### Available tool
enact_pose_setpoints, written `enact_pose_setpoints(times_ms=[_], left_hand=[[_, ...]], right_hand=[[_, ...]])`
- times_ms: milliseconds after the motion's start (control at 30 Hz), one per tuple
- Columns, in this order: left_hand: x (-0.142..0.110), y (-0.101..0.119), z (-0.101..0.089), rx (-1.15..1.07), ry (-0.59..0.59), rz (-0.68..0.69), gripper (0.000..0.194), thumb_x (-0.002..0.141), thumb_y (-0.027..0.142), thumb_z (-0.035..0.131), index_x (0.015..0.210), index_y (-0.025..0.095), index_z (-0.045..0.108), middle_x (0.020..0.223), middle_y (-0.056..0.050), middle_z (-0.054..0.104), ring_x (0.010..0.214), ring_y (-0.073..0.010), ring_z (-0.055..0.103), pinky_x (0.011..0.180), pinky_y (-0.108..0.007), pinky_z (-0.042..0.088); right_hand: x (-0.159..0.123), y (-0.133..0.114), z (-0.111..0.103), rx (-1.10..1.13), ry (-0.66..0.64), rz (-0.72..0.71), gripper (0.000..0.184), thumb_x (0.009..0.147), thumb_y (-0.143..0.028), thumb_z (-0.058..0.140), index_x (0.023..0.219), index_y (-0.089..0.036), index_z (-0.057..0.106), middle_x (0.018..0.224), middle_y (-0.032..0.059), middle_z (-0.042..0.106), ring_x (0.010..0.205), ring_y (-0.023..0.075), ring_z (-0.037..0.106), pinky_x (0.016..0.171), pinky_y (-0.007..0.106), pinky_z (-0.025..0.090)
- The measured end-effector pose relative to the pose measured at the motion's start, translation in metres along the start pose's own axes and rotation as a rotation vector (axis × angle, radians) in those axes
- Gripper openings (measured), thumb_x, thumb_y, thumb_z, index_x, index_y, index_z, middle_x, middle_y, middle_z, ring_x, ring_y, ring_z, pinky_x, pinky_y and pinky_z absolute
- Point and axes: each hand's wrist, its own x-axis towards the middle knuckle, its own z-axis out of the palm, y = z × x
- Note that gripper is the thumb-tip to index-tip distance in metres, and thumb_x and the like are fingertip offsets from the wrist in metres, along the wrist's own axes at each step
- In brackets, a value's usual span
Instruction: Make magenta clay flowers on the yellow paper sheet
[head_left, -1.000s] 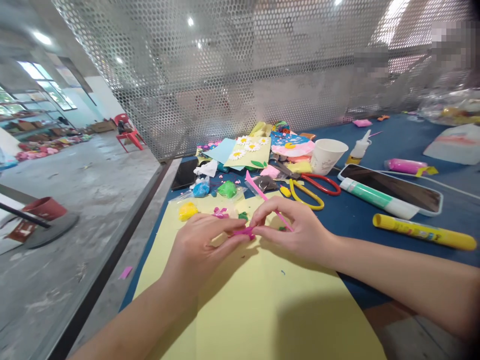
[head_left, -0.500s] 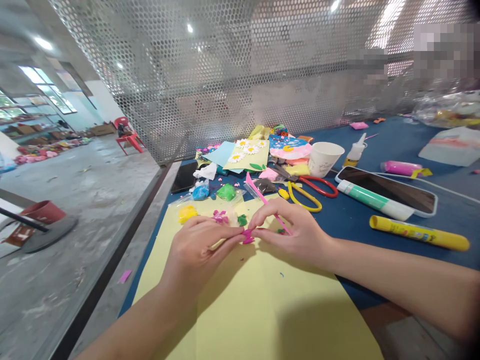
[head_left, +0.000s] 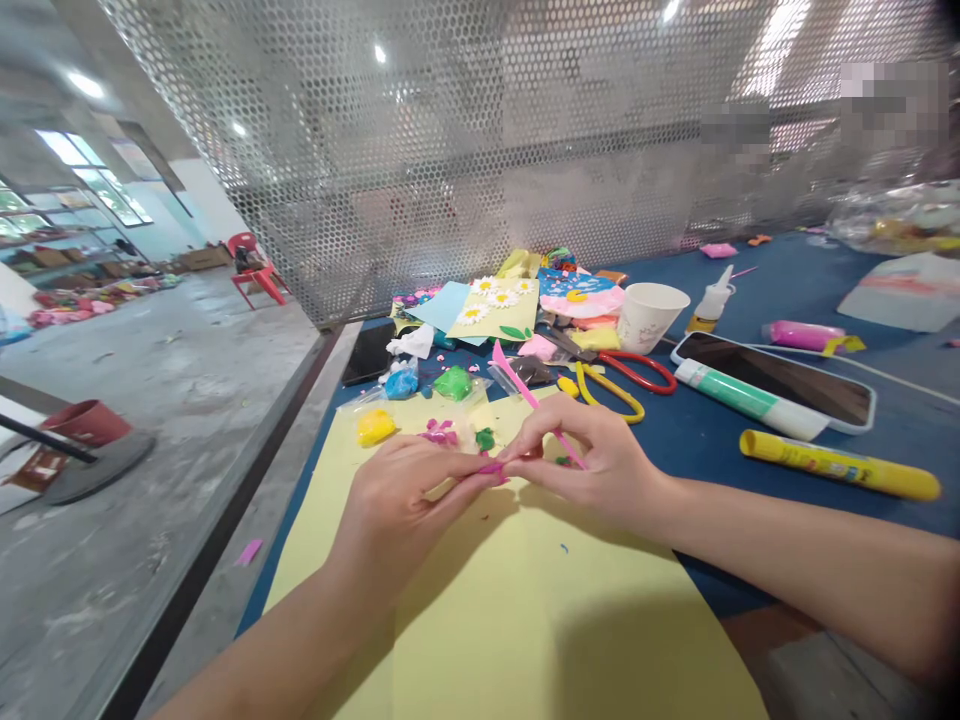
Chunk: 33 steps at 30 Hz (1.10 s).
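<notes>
Between the fingertips of both hands is a small magenta piece of modelling clay (head_left: 491,468), partly covered by the fingers. My left hand (head_left: 412,490) pinches it from the left. From the right, thumb and forefinger of my right hand (head_left: 577,450) close on it too. A pink plastic clay tool (head_left: 517,380) is tucked in the right hand, slanting up and to the left. Just beyond the fingers lie more magenta clay pieces (head_left: 439,432) and a dark green clay bit (head_left: 485,439). Under the hands is a pale yellow paper sheet (head_left: 465,620).
Yellow (head_left: 375,427), blue (head_left: 401,381) and green clay (head_left: 453,383) lie behind the hands. Farther back are a daisy card (head_left: 495,310), scissors (head_left: 611,390) and a paper cup (head_left: 651,315). On the right are a phone (head_left: 787,375), a glue tube (head_left: 739,395) and a yellow tube (head_left: 836,465).
The fingertips have shifted slightly, and less of the magenta clay shows between them. The pink tool has moved a touch to the right with the right hand.
</notes>
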Motion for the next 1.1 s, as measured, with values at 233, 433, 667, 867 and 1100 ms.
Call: enact_pose_setpoints(times_ms=[233, 433, 667, 867, 1100], left_hand=[[-0.001, -0.002, 0.002, 0.034, 0.038, 0.015, 0.021, 0.085, 0.035, 0.067, 0.100, 0.021, 0.070, 0.085, -0.001, 0.077, 0.073, -0.0185, 0.072, 0.067, -0.033, 0.053], [0.000, 0.002, 0.000, 0.025, 0.041, 0.005, 0.007, 0.084, 0.030, 0.069, 0.087, 0.023, 0.071, 0.078, 0.002, 0.077, 0.068, -0.0159, 0.071, 0.067, -0.030, 0.054], [0.001, 0.003, 0.001, 0.087, 0.048, 0.027, 0.009, 0.084, 0.032, 0.068, 0.085, 0.024, 0.072, 0.076, 0.002, 0.076, 0.066, -0.0162, 0.070, 0.067, -0.031, 0.054], [-0.001, 0.002, -0.005, 0.012, 0.006, -0.024, 0.024, 0.083, 0.042, 0.068, 0.099, 0.024, 0.070, 0.083, 0.000, 0.077, 0.070, -0.0171, 0.071, 0.070, -0.030, 0.054], [0.001, -0.008, -0.011, -0.173, 0.051, -0.375, 0.039, 0.097, 0.048, 0.040, 0.108, 0.020, 0.066, 0.096, -0.005, 0.073, 0.084, -0.0183, 0.070, 0.078, -0.030, 0.055]], right_hand=[[0.001, 0.001, -0.001, 0.000, 0.006, -0.010, 0.012, 0.079, -0.012, 0.069, 0.077, -0.021, 0.063, 0.073, -0.0015, 0.065, 0.065, 0.0104, 0.057, 0.062, 0.023, 0.047], [0.000, 0.000, 0.001, -0.001, -0.010, -0.002, 0.009, 0.080, -0.015, 0.069, 0.077, -0.020, 0.063, 0.073, 0.0003, 0.066, 0.065, 0.0120, 0.059, 0.062, 0.025, 0.048], [0.001, 0.000, 0.001, -0.018, -0.011, -0.001, 0.009, 0.080, -0.014, 0.069, 0.077, -0.020, 0.063, 0.073, 0.0003, 0.066, 0.064, 0.0120, 0.059, 0.063, 0.026, 0.048], [0.001, -0.002, -0.001, -0.055, -0.047, 0.038, 0.008, 0.081, -0.016, 0.068, 0.075, -0.021, 0.064, 0.073, -0.0007, 0.066, 0.065, 0.0113, 0.058, 0.062, 0.024, 0.046], [0.006, 0.005, -0.005, -0.328, -0.277, 0.042, 0.008, 0.084, -0.019, 0.067, 0.084, -0.026, 0.071, 0.075, -0.0038, 0.069, 0.074, 0.0127, 0.060, 0.086, 0.032, 0.041]])
